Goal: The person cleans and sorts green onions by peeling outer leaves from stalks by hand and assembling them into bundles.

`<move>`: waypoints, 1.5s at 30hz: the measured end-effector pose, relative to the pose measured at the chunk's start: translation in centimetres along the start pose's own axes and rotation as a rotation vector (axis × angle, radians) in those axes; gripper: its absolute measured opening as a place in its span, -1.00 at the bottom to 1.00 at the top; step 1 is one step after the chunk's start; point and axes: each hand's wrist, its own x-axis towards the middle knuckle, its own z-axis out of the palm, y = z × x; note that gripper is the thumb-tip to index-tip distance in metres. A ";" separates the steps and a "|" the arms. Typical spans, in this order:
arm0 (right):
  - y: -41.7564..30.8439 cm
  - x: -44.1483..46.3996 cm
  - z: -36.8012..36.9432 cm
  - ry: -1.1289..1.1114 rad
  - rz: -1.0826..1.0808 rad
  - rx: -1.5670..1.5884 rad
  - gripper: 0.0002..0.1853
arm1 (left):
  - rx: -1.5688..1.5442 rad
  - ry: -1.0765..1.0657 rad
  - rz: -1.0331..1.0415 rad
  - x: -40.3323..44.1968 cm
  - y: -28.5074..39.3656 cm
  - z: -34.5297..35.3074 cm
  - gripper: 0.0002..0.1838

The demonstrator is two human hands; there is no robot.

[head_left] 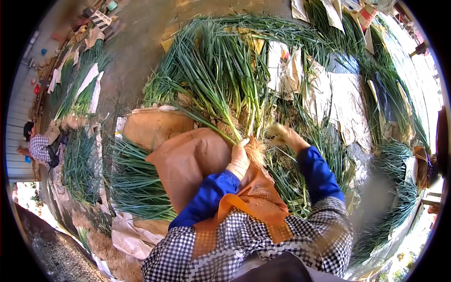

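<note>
My left hand point(239, 156), in a pale glove, is closed around the white stems of a few spring onions point(229, 120) over my lap. Their long green leaves fan away from me, onto a larger heap of spring onions point(202, 61). A tuft of tan roots point(255, 152) hangs beside my left fingers. To the right of the roots is my right hand point(285, 135), also gloved, apart from the held stems. Its fingers are blurred, so their grip does not show. A brown apron point(188, 155) covers my knees below.
More spring onions point(136, 181) lie at my left and along the right side point(392, 164). Flattened cardboard point(157, 127) and paper sacking point(345, 103) lie between the heaps. Another person point(40, 145) sits at the far left.
</note>
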 end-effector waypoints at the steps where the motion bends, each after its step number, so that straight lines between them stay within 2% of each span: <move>1: 0.1 3.0 0.7 0.104 0.047 0.087 -0.37 | -0.036 -0.060 -0.048 -0.1 0.3 0.0 -0.72; 2: -0.6 4.6 2.4 0.180 0.055 0.206 -0.37 | -0.069 -0.116 -0.097 -0.4 0.6 -0.1 -0.70; 3: 0.2 5.9 3.1 0.218 -0.070 -0.026 -0.42 | -0.092 -0.083 -0.095 -1.1 0.8 0.3 -0.72; 4: 0.5 7.3 4.1 0.287 -0.207 -0.003 -0.48 | -0.112 -0.053 -0.093 -1.5 0.9 0.7 -0.75; 5: 0.5 8.5 5.4 0.353 -0.344 0.010 -0.55 | -0.071 -0.052 0.022 -2.0 1.0 1.2 -0.73; 6: 0.6 9.7 6.6 0.444 -0.477 0.275 -0.63 | 0.007 -0.025 0.032 -2.8 1.1 1.3 -0.66; 7: -0.4 9.4 7.2 0.505 -0.397 0.311 -0.74 | 0.125 -0.026 0.080 -3.7 1.0 2.1 -0.61; 8: -0.9 8.7 7.5 0.651 -0.365 -0.148 -0.68 | 0.242 -0.023 0.123 -4.2 0.4 2.4 -0.56; 9: -1.2 8.0 8.4 0.663 -0.411 -0.377 -0.65 | 0.254 -0.057 0.122 -4.6 -0.2 2.8 -0.51; 10: -1.9 7.3 9.3 0.672 -0.465 -0.609 -0.62 | 0.263 -0.098 0.211 -3.3 -1.5 1.7 -0.52; 11: -0.6 7.8 9.4 0.657 -0.595 -0.620 -0.57 | 0.281 -0.050 0.207 -2.4 -1.8 1.0 -0.54; 12: 0.7 8.4 9.4 0.699 -0.585 -0.531 -0.56 | 0.296 0.000 0.200 -1.8 -2.1 0.2 -0.55; 14: 0.2 7.0 8.1 0.264 -0.309 0.114 -0.59 | 0.134 0.023 0.082 -2.1 -1.6 0.5 -0.59; 15: 0.2 6.4 7.9 0.183 -0.293 0.317 -0.65 | 0.216 0.052 0.169 -2.2 -1.8 0.6 -0.65; 16: -0.5 5.3 8.0 0.164 -0.352 0.304 -0.66 | 0.212 0.057 0.167 -2.7 -1.6 0.9 -0.65; 18: 0.2 4.6 7.2 0.142 -0.314 -0.134 -0.71 | 0.100 0.044 0.086 -3.3 -1.0 1.8 -0.74; 19: 0.1 4.5 7.4 0.235 -0.609 -0.587 -0.78 | 0.077 0.023 0.061 -3.1 -1.0 1.7 -0.74; 20: 0.1 3.9 7.3 0.288 -0.740 -0.848 -0.87 | 0.077 0.025 0.061 -3.1 -1.1 1.5 -0.74; 22: -0.9 1.7 6.6 0.336 -0.982 -1.182 -0.89 | 0.062 0.031 0.105 -3.1 -1.1 1.4 -0.76; 23: -1.6 0.3 6.2 0.417 -1.033 -1.507 -0.95 | 0.064 0.042 0.048 -3.1 -0.9 1.3 -0.78; 25: 2.0 -1.0 3.3 0.182 -0.864 -1.437 -0.92 | 0.005 0.005 0.004 -2.6 -0.6 0.6 -0.79; 26: 3.2 -2.3 2.0 -0.027 -0.704 -1.644 -0.87 | -0.043 -0.037 -0.039 -2.3 -0.6 0.4 -0.80; 27: 4.7 -3.7 0.1 -0.093 -0.545 -1.768 -0.84 | -0.001 0.003 0.002 -3.4 -0.3 1.7 -0.82; 28: 4.8 -3.9 -0.5 -0.085 -0.467 -1.752 -0.81 | -0.007 -0.001 -0.004 -3.2 -0.8 1.7 -0.82; 29: 3.1 -4.5 0.1 -0.075 -0.391 -1.738 -0.77 | 0.122 0.070 0.119 -2.7 -1.2 1.7 -0.82; 30: 1.2 -3.8 1.0 0.070 -0.385 -1.546 -0.72 | 0.249 0.141 0.245 -2.2 -1.5 1.6 -0.83; 31: -2.6 -3.5 3.2 0.202 -0.405 -1.335 -0.67 | 0.222 0.103 0.141 -3.1 -1.4 2.0 -0.84; 32: -3.4 -2.3 4.4 0.344 -0.533 -1.116 -0.61 | 0.167 0.066 0.193 -2.0 -2.4 0.7 -0.86; 33: -5.4 -1.1 6.1 0.441 -0.567 -1.150 -0.59 | 0.196 0.076 0.240 -1.7 -2.5 0.7 -0.86; 34: -6.6 0.4 7.0 0.407 -0.449 -1.253 -0.53 | 0.224 0.087 0.288 -1.5 -2.6 0.7 -0.86; 36: -3.7 4.5 5.6 0.285 -0.461 -1.427 -0.49 | 0.317 0.149 0.360 0.6 -3.8 -1.4 -0.85; 37: -3.2 5.8 5.2 0.100 -0.246 -1.564 -0.46 | 0.298 0.170 0.349 -0.3 -3.2 -0.3 -0.82; 38: -1.8 5.4 5.4 0.096 -0.364 -1.537 -0.60 | 0.292 0.173 0.356 -1.5 -2.4 1.0 -0.82; 40: 0.3 3.0 6.6 0.147 -0.614 -1.480 -0.76 | 0.192 0.170 0.155 -3.3 -1.0 2.7 -0.84; 41: 0.4 0.5 7.1 0.083 -0.670 -1.176 -0.79 | 0.018 0.079 0.116 -0.4 -3.0 -1.1 -0.83; 42: -0.1 -2.0 7.4 0.029 -0.711 -0.867 -0.81 | 0.172 -0.077 0.085 0.9 -3.0 -2.6 -0.80; 44: -2.4 -7.4 5.0 -0.183 -0.027 -0.446 -0.85 | -0.019 0.146 0.084 -2.9 -0.7 2.5 -0.83; 45: 0.5 -7.5 1.7 -0.402 -0.005 -0.772 -0.84 | -0.019 0.151 0.078 -2.3 -1.1 1.5 -0.83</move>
